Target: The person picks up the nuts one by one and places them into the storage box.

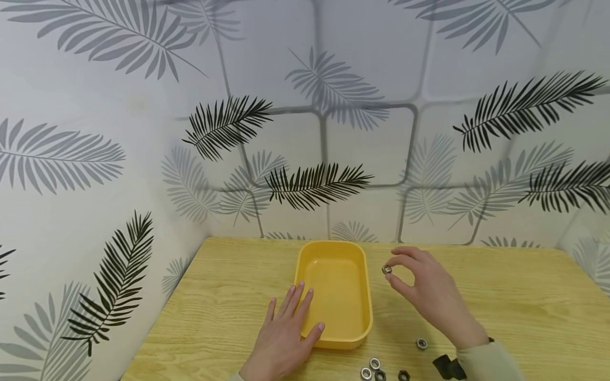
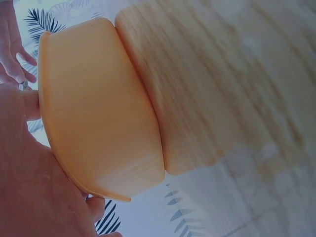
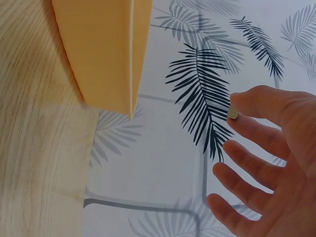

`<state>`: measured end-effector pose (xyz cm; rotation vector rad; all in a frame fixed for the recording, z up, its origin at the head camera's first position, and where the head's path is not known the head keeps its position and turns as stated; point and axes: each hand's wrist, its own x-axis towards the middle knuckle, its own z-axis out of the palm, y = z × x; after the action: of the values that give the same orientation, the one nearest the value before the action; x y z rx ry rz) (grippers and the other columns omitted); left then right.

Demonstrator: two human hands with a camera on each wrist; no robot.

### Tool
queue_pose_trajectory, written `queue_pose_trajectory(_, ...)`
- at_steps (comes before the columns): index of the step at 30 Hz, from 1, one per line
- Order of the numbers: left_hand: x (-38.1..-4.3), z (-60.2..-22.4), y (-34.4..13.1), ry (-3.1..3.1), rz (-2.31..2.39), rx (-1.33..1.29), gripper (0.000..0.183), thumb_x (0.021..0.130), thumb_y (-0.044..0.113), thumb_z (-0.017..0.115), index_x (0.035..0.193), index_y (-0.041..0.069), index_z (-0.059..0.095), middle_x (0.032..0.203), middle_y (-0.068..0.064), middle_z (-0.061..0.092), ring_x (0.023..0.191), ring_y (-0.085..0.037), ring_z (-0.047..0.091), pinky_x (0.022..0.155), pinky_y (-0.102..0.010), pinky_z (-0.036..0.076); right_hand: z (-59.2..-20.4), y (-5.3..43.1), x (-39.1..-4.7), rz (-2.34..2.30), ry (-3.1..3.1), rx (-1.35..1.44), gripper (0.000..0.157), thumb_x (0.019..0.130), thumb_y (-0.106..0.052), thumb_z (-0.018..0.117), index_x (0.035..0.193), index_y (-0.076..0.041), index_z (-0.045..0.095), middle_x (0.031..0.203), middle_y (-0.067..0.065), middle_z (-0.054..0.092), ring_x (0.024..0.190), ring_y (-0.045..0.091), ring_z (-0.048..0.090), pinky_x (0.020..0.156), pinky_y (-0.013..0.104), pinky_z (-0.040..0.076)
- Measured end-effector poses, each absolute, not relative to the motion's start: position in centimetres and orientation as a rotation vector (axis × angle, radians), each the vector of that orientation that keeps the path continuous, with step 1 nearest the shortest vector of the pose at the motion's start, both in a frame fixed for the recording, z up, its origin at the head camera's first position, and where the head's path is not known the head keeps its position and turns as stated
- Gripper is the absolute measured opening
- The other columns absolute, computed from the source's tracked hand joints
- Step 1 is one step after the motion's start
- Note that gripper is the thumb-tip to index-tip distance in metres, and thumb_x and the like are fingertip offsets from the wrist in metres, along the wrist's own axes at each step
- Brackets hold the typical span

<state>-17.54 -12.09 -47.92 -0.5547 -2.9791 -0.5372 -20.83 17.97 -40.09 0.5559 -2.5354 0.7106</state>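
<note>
A yellow plastic bin (image 1: 338, 296) stands on the wooden table, its inside bare. My left hand (image 1: 285, 338) lies over the bin's near left rim with fingers spread and fairly straight. In the left wrist view that hand touches the rim above the bin's outer wall (image 2: 103, 108). To the right of the bin, my right hand (image 1: 431, 291) pinches a small metal nut (image 1: 386, 270) between thumb and index finger, raised above the table. The right wrist view shows the nut (image 3: 232, 113) edge-on at the fingertips, the other fingers apart from it.
Several loose nuts (image 1: 375, 363) lie near the table's front edge, right of the bin. One more nut (image 1: 421, 344) sits apart, below my right hand. A black object (image 1: 448, 366) is partly covered by the right sleeve. Behind the table (image 1: 229, 296) hangs a leaf-patterned backdrop (image 1: 362, 148).
</note>
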Motion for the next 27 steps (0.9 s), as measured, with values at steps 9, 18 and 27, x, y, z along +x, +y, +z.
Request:
queue_pose_trajectory(9, -17.4, -47.9, -12.1, -2.966, -0.541, -0.569, 0.071, 0.100, 0.061, 0.035, 0.157, 0.019, 0.028, 0.164, -0.003, 0.015, 0.149, -0.020, 0.010, 0.115, -0.059, 0.010, -40.6, 17.2, -21.6, 0.726, -2.521, 0.560, 0.013, 0.086, -0.019, 0.077, 0.097, -0.016, 0.072, 0.123, 0.006, 0.062, 0.116, 0.031, 0.055, 0.087, 0.053, 0.048)
queue_pose_trajectory(18, -17.4, -48.0, -12.1, -2.960, -0.547, -0.567, 0.071, 0.100, 0.060, 0.037, 0.157, 0.019, 0.028, 0.164, -0.002, 0.014, 0.149, -0.021, 0.010, 0.115, -0.059, 0.010, -41.0, 16.2, -22.2, 0.723, -2.548, 0.589, 0.013, 0.086, -0.021, 0.077, 0.096, -0.016, 0.072, 0.122, 0.005, 0.064, 0.114, 0.029, 0.056, 0.089, 0.051, 0.048)
queue_pose_trajectory(27, -17.3, -47.9, -12.1, -2.949, -0.542, -0.564, 0.070, 0.100, 0.060, 0.037, 0.157, 0.018, 0.030, 0.164, -0.004, 0.016, 0.149, -0.021, 0.012, 0.114, -0.059, 0.011, -41.3, 15.2, -22.8, 0.704, -2.577, 0.601, 0.016, 0.085, -0.024, 0.078, 0.098, -0.016, 0.074, 0.122, 0.005, 0.064, 0.114, 0.030, 0.056, 0.092, 0.052, 0.046)
